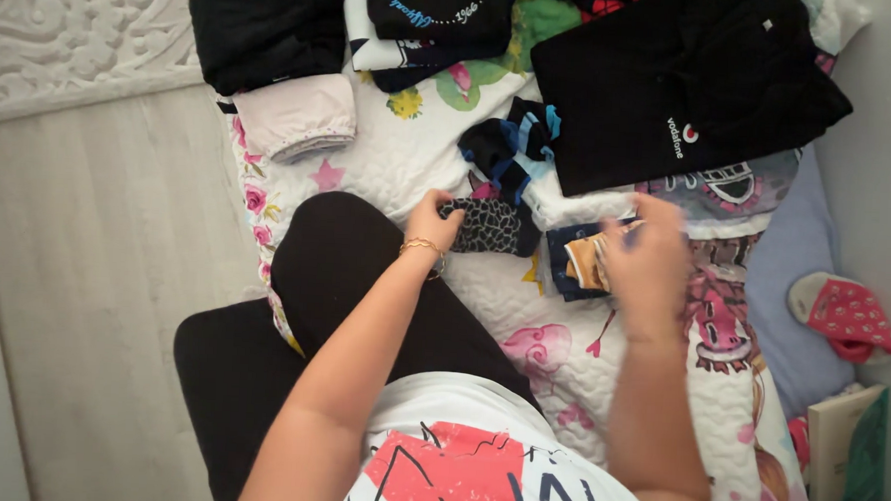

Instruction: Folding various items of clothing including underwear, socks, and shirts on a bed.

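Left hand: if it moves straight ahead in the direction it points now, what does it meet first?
The left hand already touches the black patterned cloth; beyond it, probably the black-and-blue sock bundle, though depth is unclear.

Left hand [433,218] grips a black patterned sock [487,226]; right hand [647,257] holds orange-striped socks [587,261].

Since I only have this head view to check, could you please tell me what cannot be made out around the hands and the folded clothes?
- Right hand: motion-blurred; its grip on the orange and navy item is unclear.
- Left hand: fingertips hidden in the black patterned cloth.
- Black folded shirt and dark pile: cut off by the top edge.
- Book: cut off at the lower right.
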